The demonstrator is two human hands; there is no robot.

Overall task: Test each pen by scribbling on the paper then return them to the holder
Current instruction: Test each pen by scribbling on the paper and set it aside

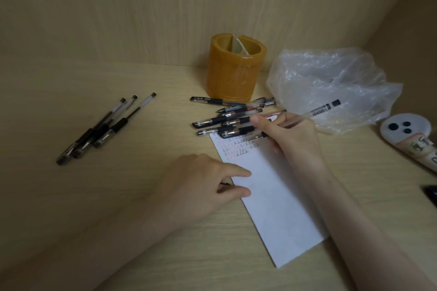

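Right hand is held over the upper right corner of the paper, forearm laid along the sheet's right edge; its fingers are curled round one clear-barrelled pen, tip set down at the marks near the paper's top, capped end tilted up and away to the right. Left hand is laid flat at the paper's left edge, fingers stretched fairly straight and gripping nothing, two fingertips pressed on the sheet; a small dark sliver is seen between them, identity not determinable. One sheet is recorded, with rows of small black and red marks at its top. Three pens are grouped well to the left of the paper on the tabletop. A pile of pens is noted overlapping the paper's top edge: at least seven, exact count not readable. One amber holder stands upright beyond the paper, behind the pile. One crumpled plastic bag lies beyond the paper to the right.
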